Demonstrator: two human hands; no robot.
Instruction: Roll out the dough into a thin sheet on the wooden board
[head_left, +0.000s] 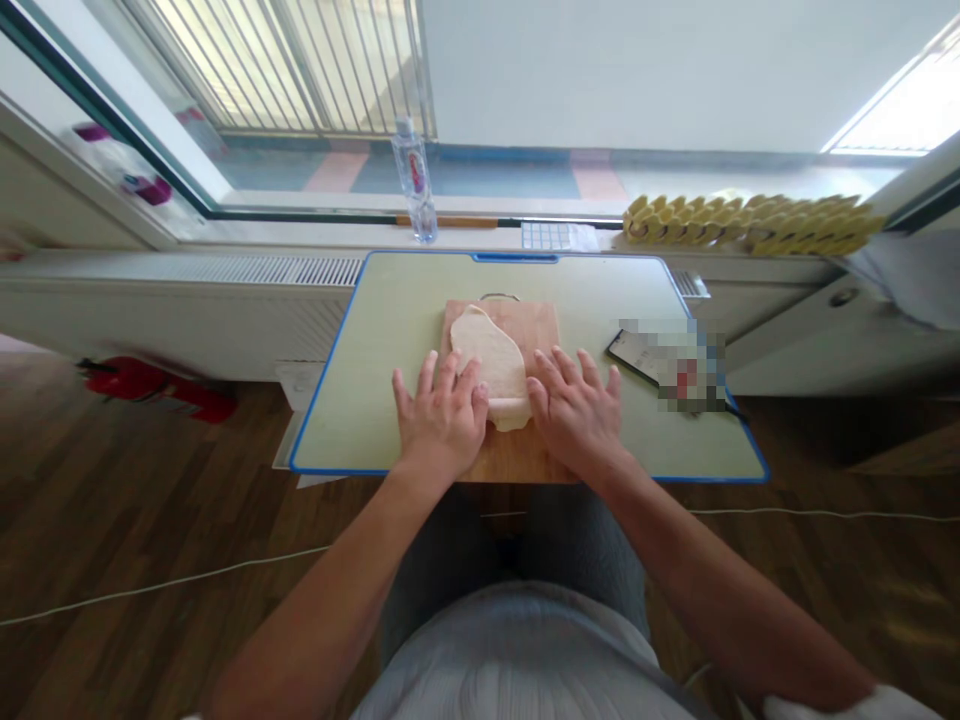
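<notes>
A flat, pale sheet of dough lies on a wooden board. Across its near end runs a pale, thin roller, apparently a rolling pin, and a flap of dough shows on the near side of it. My left hand lies palm down over the pin's left end, fingers spread, with the thumb side by the dough. Over the right end rests my right hand, also flat with its fingers apart. Both palms hide the ends of the pin.
Under the board is a blue-edged folding table. A phone lies at its right, partly blurred out. Along the windowsill stand a clear bottle and a yellow folded rack-like thing. A red fire extinguisher lies on the floor at left.
</notes>
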